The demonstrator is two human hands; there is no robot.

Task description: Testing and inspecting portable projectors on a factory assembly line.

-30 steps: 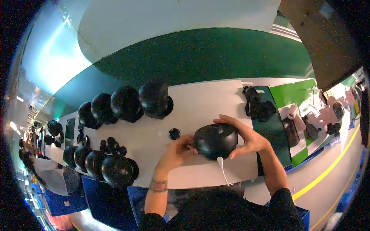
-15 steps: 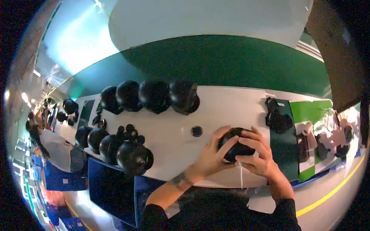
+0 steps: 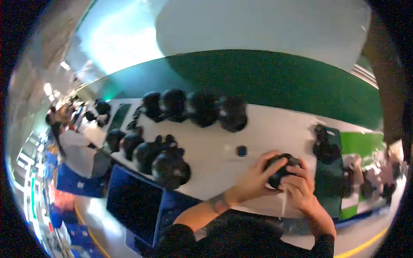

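Between my two hands I hold a black rounded, helmet-like shell (image 3: 282, 171) over the near right part of the table. My left hand (image 3: 256, 175) wraps around its left side. My right hand (image 3: 300, 185) grips its right and near side, with the fingers bent. A thin white strip (image 3: 284, 205) hangs down below the shell; its upper end is hidden by my fingers. Beyond my left hand, a small dark disc (image 3: 241, 150) lies on the white table. Motion blurs the picture somewhat.
Black round shells (image 3: 202, 109) stand in a row at the back; more (image 3: 170, 168) sit at the table's left front beside small black parts. A dark green mat (image 3: 329, 189) carries black pieces (image 3: 325, 146) on the right. A person (image 3: 77, 148) sits far left, near blue bins (image 3: 135, 202).
The view has shifted, so the table appears farther right and lower. Both hands keep hold of the shell, which looks tilted differently, and my right fingers have curled more around it.
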